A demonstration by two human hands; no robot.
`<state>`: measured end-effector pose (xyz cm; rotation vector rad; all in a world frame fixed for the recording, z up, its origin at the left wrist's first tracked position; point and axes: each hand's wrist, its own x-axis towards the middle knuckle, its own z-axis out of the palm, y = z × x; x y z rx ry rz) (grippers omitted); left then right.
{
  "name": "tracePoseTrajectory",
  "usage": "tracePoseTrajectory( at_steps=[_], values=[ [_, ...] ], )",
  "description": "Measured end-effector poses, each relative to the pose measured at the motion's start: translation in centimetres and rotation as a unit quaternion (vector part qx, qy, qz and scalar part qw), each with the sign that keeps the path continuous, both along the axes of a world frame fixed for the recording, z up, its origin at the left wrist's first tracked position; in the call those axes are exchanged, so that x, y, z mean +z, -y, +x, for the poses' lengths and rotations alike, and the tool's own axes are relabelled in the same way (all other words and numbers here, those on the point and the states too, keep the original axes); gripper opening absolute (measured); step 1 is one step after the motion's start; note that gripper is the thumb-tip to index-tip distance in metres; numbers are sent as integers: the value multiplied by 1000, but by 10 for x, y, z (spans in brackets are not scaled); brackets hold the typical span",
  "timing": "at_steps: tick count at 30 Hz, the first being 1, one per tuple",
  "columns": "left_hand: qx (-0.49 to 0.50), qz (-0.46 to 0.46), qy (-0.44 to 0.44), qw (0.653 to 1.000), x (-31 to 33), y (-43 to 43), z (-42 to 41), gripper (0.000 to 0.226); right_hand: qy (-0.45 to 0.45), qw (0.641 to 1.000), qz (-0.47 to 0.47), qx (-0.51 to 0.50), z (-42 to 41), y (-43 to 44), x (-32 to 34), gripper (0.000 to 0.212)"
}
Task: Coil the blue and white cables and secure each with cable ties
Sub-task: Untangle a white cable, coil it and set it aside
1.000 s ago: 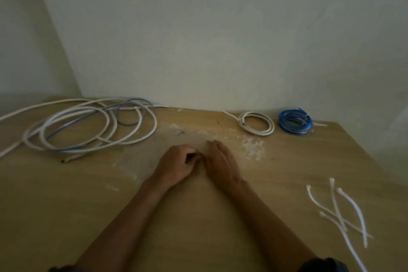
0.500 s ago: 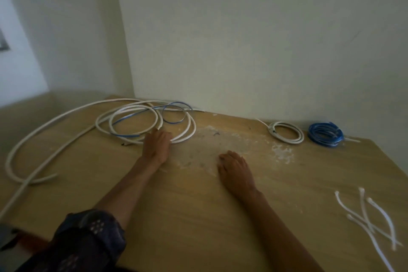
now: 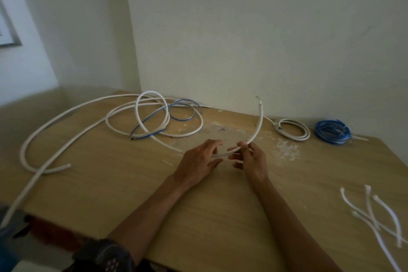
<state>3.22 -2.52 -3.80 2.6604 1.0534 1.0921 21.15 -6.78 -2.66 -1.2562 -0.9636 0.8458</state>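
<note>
left hand (image 3: 196,166) — fingers loosely round white cable (image 3: 259,129) | right hand (image 3: 254,162) — fingers pinching it | forearms converging

no readable text anywhere.

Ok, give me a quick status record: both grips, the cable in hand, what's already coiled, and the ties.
left grip: holds loose white cable
right grip: pinches same cable, free end arcing up
loose blue cable: uncoiled, among white loops, far left
white coil: coiled, by wall
blue coil: right of white coil
cable ties: loose on table, near right
</note>
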Motion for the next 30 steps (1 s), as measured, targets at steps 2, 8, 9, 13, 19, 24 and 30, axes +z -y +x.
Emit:
tracePoseTrajectory(
  at_steps=[2, 8, 9, 13, 19, 24, 30],
  values=[
    [44, 47, -21, 998, -2, -6, -13, 27, -52, 997, -1, -62, 14, -6, -3, 20],
    [152, 173, 28, 973, 2, -17, -35, 16, -77, 958, -34, -274, 61, -11, -10, 31],
    [145, 196, 46, 969, 4, -15, -35, 21, -86, 951, -36, -295, 67, -9, -9, 33],
    [100, 191, 119, 969, 11, -8, -33, 61, -123, 947, -38, -295, 76, -6, -8, 31],
    [45, -391, 576, 716, 41, -32, -41, 73, -1, 966, -64, -249, 72, -5, -10, 30],
    [18, -537, 673, 509, 115, -112, -86, 40, 93, 966, -66, -234, 68, -4, -12, 32],
    [34, -512, 461, 724, 131, -86, -61, 32, 184, 972, -77, -121, 49, -12, -14, 25]
  ],
)
